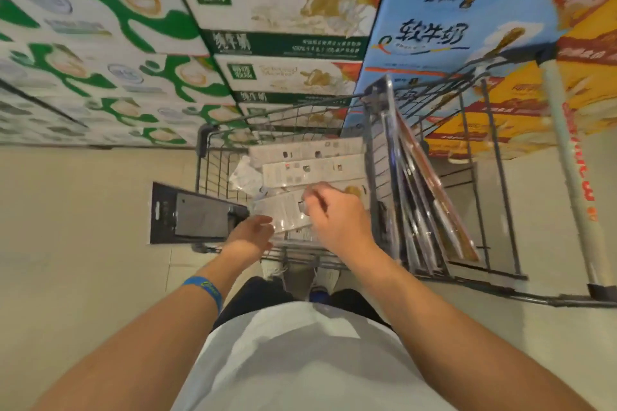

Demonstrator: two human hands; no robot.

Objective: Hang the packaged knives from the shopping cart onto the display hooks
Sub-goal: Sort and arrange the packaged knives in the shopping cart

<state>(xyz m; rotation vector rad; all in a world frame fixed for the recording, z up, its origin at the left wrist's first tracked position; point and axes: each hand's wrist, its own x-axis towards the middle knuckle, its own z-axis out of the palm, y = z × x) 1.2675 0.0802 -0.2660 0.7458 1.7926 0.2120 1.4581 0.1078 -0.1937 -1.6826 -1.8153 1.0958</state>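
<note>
My right grip (335, 217) is in the middle of the frame. Its fingers curl down on a clear knife pack (283, 210). It looks to pinch the pack's edge, but blur makes that hard to be sure of. My left grip (250, 233), just to the left, holds one end of a dark knife pack (197, 213). That pack sticks out past the left side of the shopping cart (207, 140). More flat packs (310, 163) lie in the cart, and tall packs (427, 190) stand on edge at its right side.

I think these packs are light, stiff and slick. The hard plastic could slip, and the blade end will feel heavier. I would hold each one near the top, by the hang hole (156, 208). No display hooks show here.
</note>
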